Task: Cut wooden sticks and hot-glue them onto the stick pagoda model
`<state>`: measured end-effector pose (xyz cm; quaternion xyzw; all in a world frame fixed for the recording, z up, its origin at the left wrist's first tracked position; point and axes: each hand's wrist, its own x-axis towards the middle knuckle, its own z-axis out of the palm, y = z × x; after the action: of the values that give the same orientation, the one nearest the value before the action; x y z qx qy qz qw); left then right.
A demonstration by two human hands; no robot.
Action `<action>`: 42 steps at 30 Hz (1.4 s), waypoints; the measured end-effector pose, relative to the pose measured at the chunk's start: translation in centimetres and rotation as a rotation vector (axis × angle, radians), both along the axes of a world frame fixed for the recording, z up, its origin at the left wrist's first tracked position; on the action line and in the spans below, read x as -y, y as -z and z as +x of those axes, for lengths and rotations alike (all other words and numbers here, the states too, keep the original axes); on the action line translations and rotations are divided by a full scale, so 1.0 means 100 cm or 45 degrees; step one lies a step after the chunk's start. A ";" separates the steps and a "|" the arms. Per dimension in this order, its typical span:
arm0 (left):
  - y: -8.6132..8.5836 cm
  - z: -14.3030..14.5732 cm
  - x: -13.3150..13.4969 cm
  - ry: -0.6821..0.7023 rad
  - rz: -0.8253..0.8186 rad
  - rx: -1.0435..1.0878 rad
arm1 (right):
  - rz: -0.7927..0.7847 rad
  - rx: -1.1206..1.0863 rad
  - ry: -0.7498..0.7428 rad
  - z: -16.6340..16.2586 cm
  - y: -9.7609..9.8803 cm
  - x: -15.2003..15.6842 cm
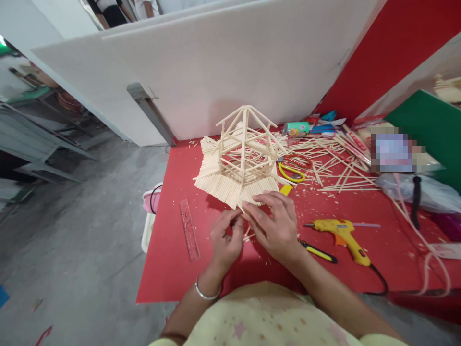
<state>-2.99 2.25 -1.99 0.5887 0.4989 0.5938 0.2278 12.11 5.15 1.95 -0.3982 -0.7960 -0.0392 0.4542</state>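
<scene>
A small house model of pale wooden sticks (242,158) stands on the red table (173,274), with slatted roof panels around an open frame. My left hand (225,238) and my right hand (275,223) meet just in front of its near edge. Both pinch a thin stick (242,210) between fingertips, right at the lower roof panel. My left wrist wears a silver bangle.
A clear ruler (189,229) lies left of my hands. A yellow glue gun (344,234) with its cord and a yellow-handled tool (319,252) lie to the right. Scissors (293,168), loose sticks (338,166) and packets sit behind. A white board (234,67) backs the table.
</scene>
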 end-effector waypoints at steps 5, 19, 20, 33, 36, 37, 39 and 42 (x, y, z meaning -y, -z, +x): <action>-0.001 0.000 0.000 0.017 -0.011 0.001 | -0.018 0.001 0.006 0.000 0.000 0.000; -0.002 0.001 -0.001 0.020 0.015 -0.030 | 0.004 0.003 0.008 -0.001 0.000 -0.001; -0.002 0.001 -0.001 0.017 0.016 -0.029 | 0.007 0.004 0.005 -0.001 0.000 -0.001; -0.002 0.000 -0.001 0.049 0.027 -0.019 | 0.002 0.012 0.007 0.000 0.000 0.000; -0.002 0.000 -0.001 0.051 0.034 -0.012 | 0.006 0.012 0.005 0.000 0.000 -0.001; -0.002 0.001 -0.001 0.052 0.032 -0.009 | 0.008 0.011 0.004 0.000 0.000 -0.001; -0.002 0.001 -0.001 0.058 0.028 -0.004 | 0.010 0.009 0.001 0.000 0.001 -0.001; -0.001 0.001 -0.001 0.063 0.025 -0.002 | 0.002 0.005 0.003 0.000 0.001 -0.001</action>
<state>-2.94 2.39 -1.89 0.6036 0.4783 0.5924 0.2363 12.07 5.23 1.86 -0.3987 -0.7963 -0.0413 0.4530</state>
